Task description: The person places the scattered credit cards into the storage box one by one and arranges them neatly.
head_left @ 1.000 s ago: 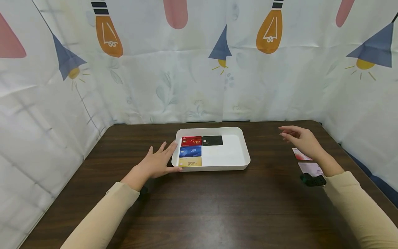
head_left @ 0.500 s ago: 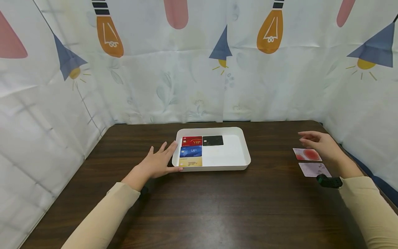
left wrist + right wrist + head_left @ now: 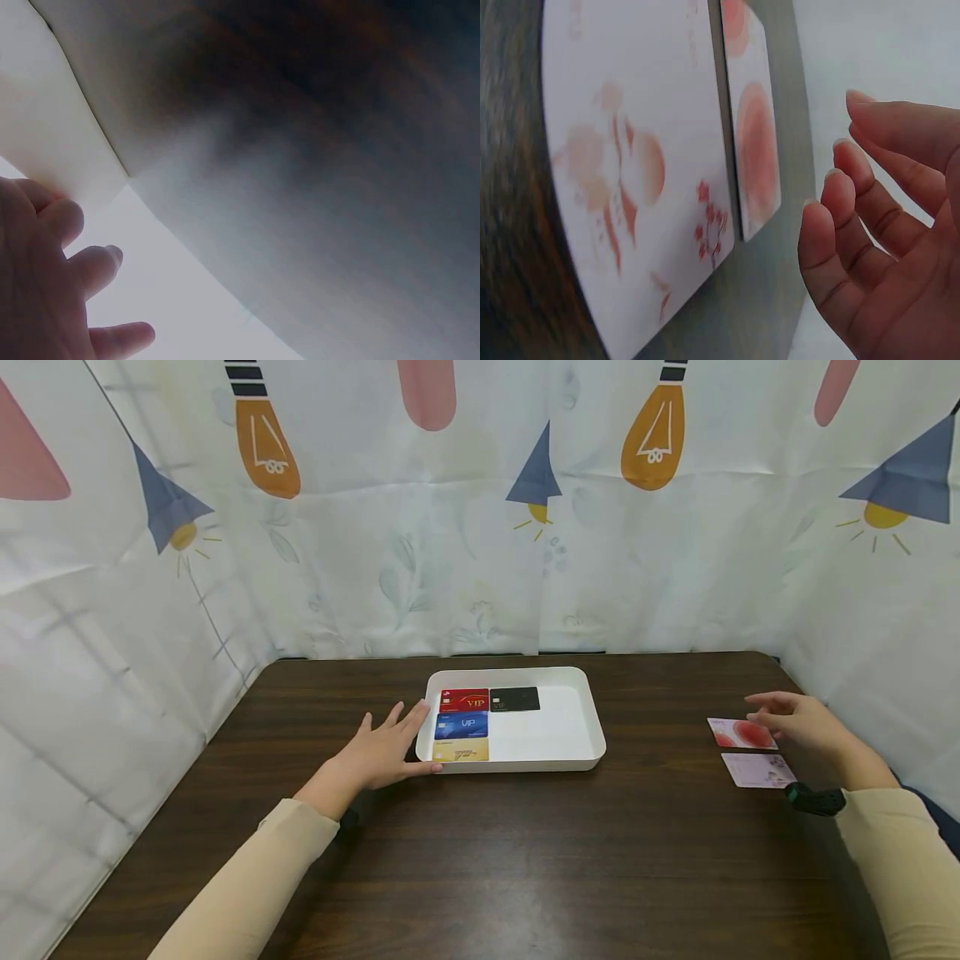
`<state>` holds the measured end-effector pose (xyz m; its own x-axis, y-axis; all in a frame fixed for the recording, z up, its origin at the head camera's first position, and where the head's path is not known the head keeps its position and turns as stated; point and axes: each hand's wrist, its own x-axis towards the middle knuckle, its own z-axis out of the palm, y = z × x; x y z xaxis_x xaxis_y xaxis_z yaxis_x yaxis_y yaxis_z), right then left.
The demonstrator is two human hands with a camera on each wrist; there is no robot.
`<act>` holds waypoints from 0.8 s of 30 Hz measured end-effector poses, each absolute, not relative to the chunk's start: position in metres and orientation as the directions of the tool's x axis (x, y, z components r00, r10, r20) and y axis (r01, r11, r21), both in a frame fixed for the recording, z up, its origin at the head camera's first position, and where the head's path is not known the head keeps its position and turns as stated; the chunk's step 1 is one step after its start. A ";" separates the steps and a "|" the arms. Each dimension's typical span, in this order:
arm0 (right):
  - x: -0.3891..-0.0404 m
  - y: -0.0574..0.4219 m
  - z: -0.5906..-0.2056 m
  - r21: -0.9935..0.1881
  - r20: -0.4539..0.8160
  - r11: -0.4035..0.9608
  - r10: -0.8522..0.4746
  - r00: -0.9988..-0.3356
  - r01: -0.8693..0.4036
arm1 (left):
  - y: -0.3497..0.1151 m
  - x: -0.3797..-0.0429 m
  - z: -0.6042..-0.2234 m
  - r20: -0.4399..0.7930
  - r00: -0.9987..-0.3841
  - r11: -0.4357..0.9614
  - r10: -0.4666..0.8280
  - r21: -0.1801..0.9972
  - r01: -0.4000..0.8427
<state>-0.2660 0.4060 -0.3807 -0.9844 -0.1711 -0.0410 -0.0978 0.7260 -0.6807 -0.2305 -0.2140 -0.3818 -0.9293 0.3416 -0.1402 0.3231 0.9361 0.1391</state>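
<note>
My left hand (image 3: pixel 375 753) lies with spread fingers against the left side of a white tray (image 3: pixel 547 766), its thumb along the front rim. In the left wrist view the tray's pale wall (image 3: pixel 64 112) shows beside the fingers. Inside the tray are a red VIP card (image 3: pixel 463 700), a blue VIP card (image 3: pixel 461 724), a gold card (image 3: pixel 461 750) and a black card (image 3: pixel 515 698). My right hand (image 3: pixel 813 727), loosely bent and holding nothing, hovers at the right end of a white card with a red circle (image 3: pixel 738 733). A pale lilac card (image 3: pixel 757 770) lies just in front.
The dark wooden table (image 3: pixel 525 860) extends on all sides of the tray. A white patterned curtain (image 3: pixel 465 577) hangs behind and along both sides. A dark band (image 3: pixel 813 799) sits on my right wrist, close by the lilac card's right edge.
My right hand has moved right and lowered from beyond the two loose cards to the red-circle card's right end, uncovering more of both cards. My left hand stays at the tray.
</note>
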 end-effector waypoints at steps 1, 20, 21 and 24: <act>-0.266 0.408 -0.381 -0.680 -0.048 0.728 -0.171 -0.984 -0.093 | -0.214 -0.231 -0.382 -0.140 -0.929 0.936 0.342 0.139 0.323; -0.277 0.433 -0.389 -0.600 -0.230 0.800 -0.202 -0.952 -0.024 | -0.214 -0.232 -0.385 -0.131 -0.931 0.937 0.340 0.133 0.324; -0.277 0.432 -0.389 -0.597 -0.238 0.802 -0.208 -0.949 -0.026 | -0.214 -0.232 -0.385 -0.131 -0.931 0.937 0.340 0.132 0.323; -0.279 0.431 -0.389 -0.584 -0.248 0.811 -0.218 -0.944 -0.034 | -0.214 -0.232 -0.384 -0.135 -0.932 0.938 0.337 0.135 0.320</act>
<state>-0.2786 0.4312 -0.3886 -0.9439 -0.2185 -0.2478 -0.0342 0.8108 -0.5843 -0.2320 -0.2142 -0.3842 -0.9316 0.3374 -0.1351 0.3199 0.9377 0.1354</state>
